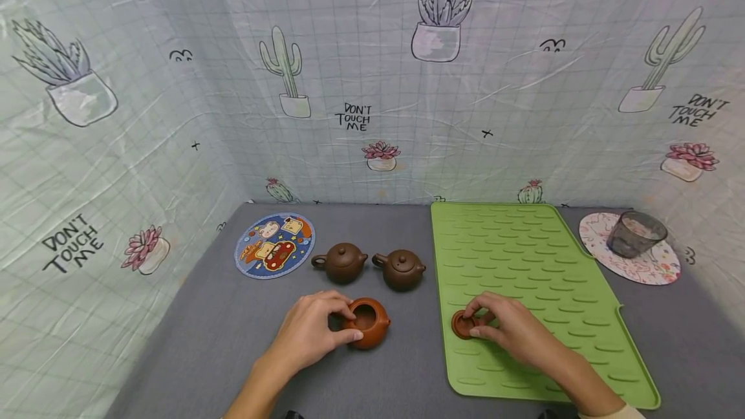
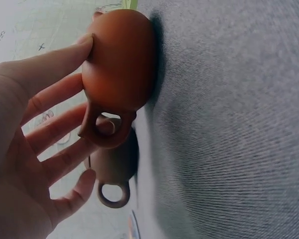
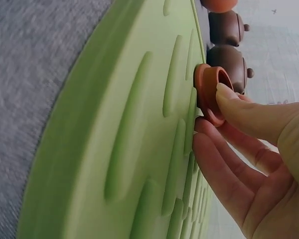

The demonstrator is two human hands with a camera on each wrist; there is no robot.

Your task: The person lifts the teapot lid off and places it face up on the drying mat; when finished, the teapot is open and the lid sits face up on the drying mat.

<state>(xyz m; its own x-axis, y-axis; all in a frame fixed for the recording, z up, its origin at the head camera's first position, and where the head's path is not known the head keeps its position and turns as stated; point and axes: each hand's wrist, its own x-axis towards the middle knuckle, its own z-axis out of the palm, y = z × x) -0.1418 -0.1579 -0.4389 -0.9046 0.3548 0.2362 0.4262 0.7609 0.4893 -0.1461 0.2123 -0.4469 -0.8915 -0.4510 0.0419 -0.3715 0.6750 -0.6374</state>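
Note:
My left hand [image 1: 308,330] grips an open-topped reddish clay teapot [image 1: 375,336] that stands on the grey cloth, thumb and fingers at its rim. In the left wrist view the thumb presses the side of the teapot [image 2: 122,59], its loop handle pointing towards the palm. On the green mat, my right hand [image 1: 512,332] pinches the matching round lid [image 1: 464,325], which lies upside down with its hollow facing up. The right wrist view shows the thumb on the raised inner ring of the lid [image 3: 207,92].
Two dark brown lidded teapots, one on the left [image 1: 343,264] and one on the right [image 1: 401,270], stand behind the reddish one. A blue cartoon placemat [image 1: 247,254] lies back left. Beyond the green ridged mat [image 1: 495,238], a smoky glass [image 1: 631,238] sits on a pink-patterned round mat [image 1: 596,231].

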